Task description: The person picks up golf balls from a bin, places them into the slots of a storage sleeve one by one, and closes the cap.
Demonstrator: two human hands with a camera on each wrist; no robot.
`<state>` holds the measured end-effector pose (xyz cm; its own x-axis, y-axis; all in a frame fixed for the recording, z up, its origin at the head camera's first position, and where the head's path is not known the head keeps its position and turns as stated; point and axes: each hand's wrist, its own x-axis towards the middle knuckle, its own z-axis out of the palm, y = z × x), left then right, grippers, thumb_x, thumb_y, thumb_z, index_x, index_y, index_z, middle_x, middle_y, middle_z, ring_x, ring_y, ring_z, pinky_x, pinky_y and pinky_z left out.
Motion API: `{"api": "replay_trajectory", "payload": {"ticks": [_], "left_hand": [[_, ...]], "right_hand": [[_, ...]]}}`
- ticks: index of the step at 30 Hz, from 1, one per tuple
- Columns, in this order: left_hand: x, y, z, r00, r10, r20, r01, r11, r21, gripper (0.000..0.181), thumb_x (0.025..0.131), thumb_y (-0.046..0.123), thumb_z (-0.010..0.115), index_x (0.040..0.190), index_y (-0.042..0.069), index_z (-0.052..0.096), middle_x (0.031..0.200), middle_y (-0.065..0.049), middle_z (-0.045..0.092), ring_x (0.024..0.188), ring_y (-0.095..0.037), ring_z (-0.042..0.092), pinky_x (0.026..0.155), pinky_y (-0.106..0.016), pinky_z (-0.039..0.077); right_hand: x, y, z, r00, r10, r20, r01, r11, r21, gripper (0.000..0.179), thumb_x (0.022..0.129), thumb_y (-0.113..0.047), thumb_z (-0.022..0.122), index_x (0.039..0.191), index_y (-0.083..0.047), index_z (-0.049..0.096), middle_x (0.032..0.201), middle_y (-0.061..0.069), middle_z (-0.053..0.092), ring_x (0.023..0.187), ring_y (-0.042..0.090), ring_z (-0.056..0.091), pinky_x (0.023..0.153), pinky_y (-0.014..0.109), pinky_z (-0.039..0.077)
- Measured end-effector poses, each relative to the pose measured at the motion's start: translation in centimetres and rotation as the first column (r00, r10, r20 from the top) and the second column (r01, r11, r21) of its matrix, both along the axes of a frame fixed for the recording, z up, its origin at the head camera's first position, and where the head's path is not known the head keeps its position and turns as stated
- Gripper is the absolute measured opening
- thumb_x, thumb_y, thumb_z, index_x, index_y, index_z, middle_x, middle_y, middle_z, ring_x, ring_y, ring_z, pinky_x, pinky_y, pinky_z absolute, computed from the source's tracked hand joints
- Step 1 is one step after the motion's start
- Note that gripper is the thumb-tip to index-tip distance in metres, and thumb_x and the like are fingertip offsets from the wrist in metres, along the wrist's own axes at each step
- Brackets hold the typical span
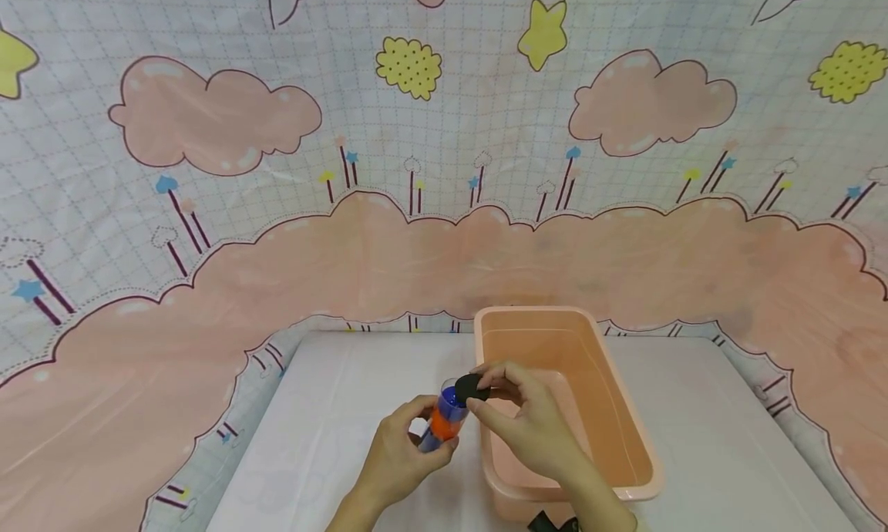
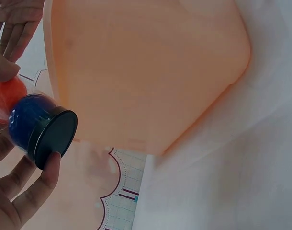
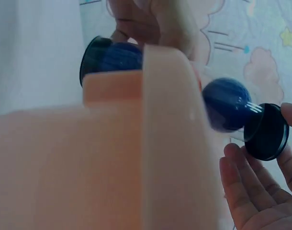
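Observation:
A clear tube (image 1: 446, 420) with blue and orange balls inside is tilted beside the basin's left wall in the head view. My left hand (image 1: 404, 447) grips it around its lower part. A black cap (image 2: 56, 140) covers its lower end in the left wrist view, with a fingertip against it. At the upper end, my right hand (image 1: 530, 420) pinches a second black cap (image 1: 473, 388) between thumb and fingers. This cap lies against the tube's end (image 3: 266, 132) in the right wrist view; how far it is fitted I cannot tell.
A peach plastic basin (image 1: 627, 432) stands on the white table (image 1: 298, 439), under my right forearm. Its wall hides part of the tube in the right wrist view. A patterned cloth (image 1: 444, 262) hangs behind. A small black object (image 1: 548, 523) shows at the bottom edge.

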<state>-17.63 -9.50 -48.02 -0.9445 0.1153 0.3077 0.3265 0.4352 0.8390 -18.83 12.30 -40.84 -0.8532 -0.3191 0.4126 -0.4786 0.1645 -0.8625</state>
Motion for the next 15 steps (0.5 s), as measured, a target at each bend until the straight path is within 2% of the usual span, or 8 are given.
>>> {"api": "replay_trajectory", "payload": {"ticks": [6,15], "left_hand": [[0.1,0.1,0.2,1.0,-0.017,-0.008,0.017,1.0,0.019,0.049,0.077,0.024,0.091,0.115,0.042,0.067,0.102,0.018,0.071,0.095,-0.007,0.066,0.069,-0.024,0.059],[0.0,0.0,0.2,0.998,-0.057,-0.012,0.057,0.998,0.004,0.043,0.085,0.035,0.086,0.12,0.043,0.063,0.108,0.021,0.072,0.102,-0.008,0.067,0.073,-0.025,0.058]], "right_hand": [[-0.1,-0.8,-0.8,0.998,0.041,-0.057,-0.039,0.999,0.037,0.027,0.099,-0.02,0.072,0.126,-0.02,0.071,0.132,0.0,0.066,0.12,0.018,0.065,0.1,0.029,0.056],[0.0,-1.5,-1.4,0.995,0.023,-0.098,-0.018,0.999,0.051,0.029,0.101,-0.02,0.069,0.13,-0.02,0.074,0.139,-0.002,0.064,0.13,0.024,0.061,0.105,0.027,0.052]]}}
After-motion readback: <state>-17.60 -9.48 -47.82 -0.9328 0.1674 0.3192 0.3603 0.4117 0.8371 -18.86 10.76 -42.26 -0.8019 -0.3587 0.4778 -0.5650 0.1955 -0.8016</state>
